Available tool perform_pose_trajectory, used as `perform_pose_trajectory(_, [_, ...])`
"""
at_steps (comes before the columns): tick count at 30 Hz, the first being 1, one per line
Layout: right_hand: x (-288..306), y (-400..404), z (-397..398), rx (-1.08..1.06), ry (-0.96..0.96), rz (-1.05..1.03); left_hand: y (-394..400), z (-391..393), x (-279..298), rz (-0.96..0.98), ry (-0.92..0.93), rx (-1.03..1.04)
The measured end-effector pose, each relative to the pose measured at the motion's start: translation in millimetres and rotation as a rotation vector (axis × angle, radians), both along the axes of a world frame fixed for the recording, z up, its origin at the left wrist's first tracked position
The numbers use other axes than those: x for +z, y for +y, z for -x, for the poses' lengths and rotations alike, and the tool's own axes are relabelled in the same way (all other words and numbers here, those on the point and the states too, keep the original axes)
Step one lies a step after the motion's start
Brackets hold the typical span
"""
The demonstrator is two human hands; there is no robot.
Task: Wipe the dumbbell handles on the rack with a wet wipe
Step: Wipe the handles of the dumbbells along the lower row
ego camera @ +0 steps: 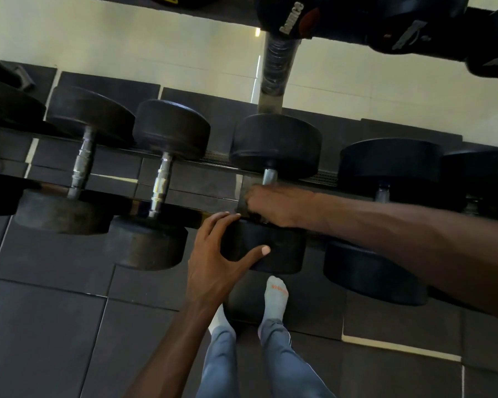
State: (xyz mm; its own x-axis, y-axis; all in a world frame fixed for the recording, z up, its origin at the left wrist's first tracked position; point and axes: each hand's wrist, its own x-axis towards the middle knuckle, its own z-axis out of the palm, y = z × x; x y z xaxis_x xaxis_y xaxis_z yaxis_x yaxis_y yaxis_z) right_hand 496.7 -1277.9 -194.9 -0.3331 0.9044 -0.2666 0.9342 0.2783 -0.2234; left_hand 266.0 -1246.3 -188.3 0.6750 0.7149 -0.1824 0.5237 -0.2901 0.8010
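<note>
nearest, the left hand [213, 254] has its fingers [224, 222] spread over the front head of the dumbbell [266, 245] being cleaned, thumb underneath, steadying it on the rack [202, 162]. just beyond those fingers, the right hand [276, 206] curls round the dumbbell handle [270, 176], pinching what looks like a grey wet wipe [243, 196] against it. to do this well, i judge the left hand should keep the weight from rolling while the wipe twists fully round the bar. left of the fingers two handles are fully bare, a third partly; right, one more. about six dumbbells show on this tier.
</note>
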Motion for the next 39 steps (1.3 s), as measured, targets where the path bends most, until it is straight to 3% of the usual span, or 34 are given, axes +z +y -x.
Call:
perform_pose_trajectory(3, [18.0,16.3,-8.1,-0.083,0.043,0.115,-0.6,0.5,0.8,0.014,-0.006,0.003])
perform_pose_trajectory(7, [23.8,21.8,-5.4,-0.055,-0.348,0.060,0.6,1.8,-1.1,0.007,0.014,-0.007])
perform_pose_trajectory(9, [17.8,16.7,-0.7,-0.067,-0.440,0.032,0.9,1.7,-1.0,0.001,0.009,-0.013])
perform_pose_trajectory(20, [-6.2,-2.9,24.0,-0.690,-0.228,-0.040,-0.1,0.2,2.5,0.012,0.006,0.000])
perform_pose_trajectory(30, [-21.4,-12.5,22.4,-0.816,-0.076,-0.174,0.2,1.0,2.9,0.033,0.010,-0.003])
perform_pose_trajectory(35, [-34.1,-11.5,30.0,-1.327,0.359,-0.294,-1.0,0.7,1.9,0.039,0.004,-0.002])
perform_pose_trajectory(39, [-36.8,-6.5,36.2,-1.463,0.363,-0.305,-0.9,1.6,0.8,0.035,0.017,-0.009])
